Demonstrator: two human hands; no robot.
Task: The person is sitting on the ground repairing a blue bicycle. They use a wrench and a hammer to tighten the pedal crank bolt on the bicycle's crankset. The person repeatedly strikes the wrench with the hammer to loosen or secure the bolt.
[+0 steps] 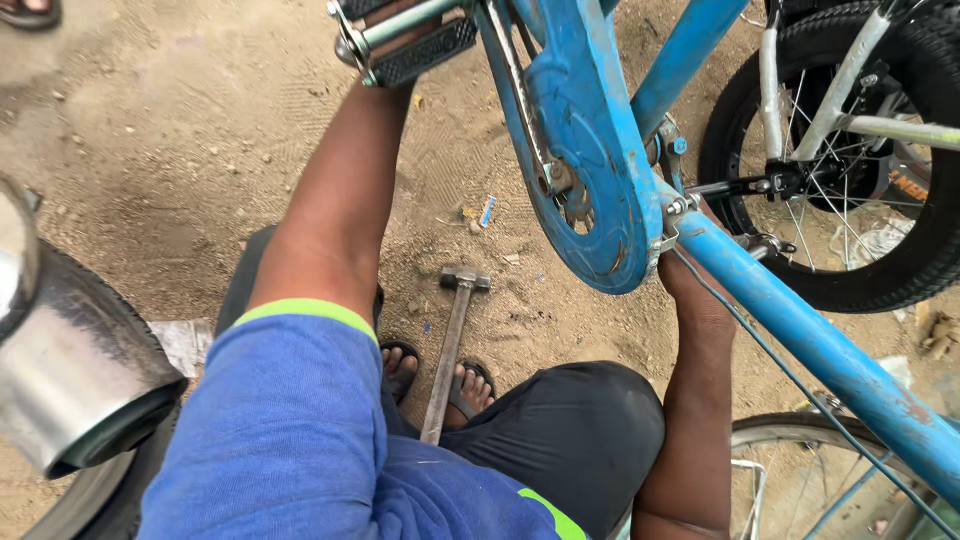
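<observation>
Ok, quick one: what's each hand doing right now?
Left hand: up at the bicycle pedal, mostly hidden behind it; grip cannot be told.
Right hand: behind the blue frame tube near the chain guard; fingers hidden, cannot be told.

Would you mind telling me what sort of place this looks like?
Probably an open-air bicycle repair spot: a blue bicycle frame is being worked on over bare dirt ground, with a hammer lying there and a small bicycle wheel nearby.
</observation>
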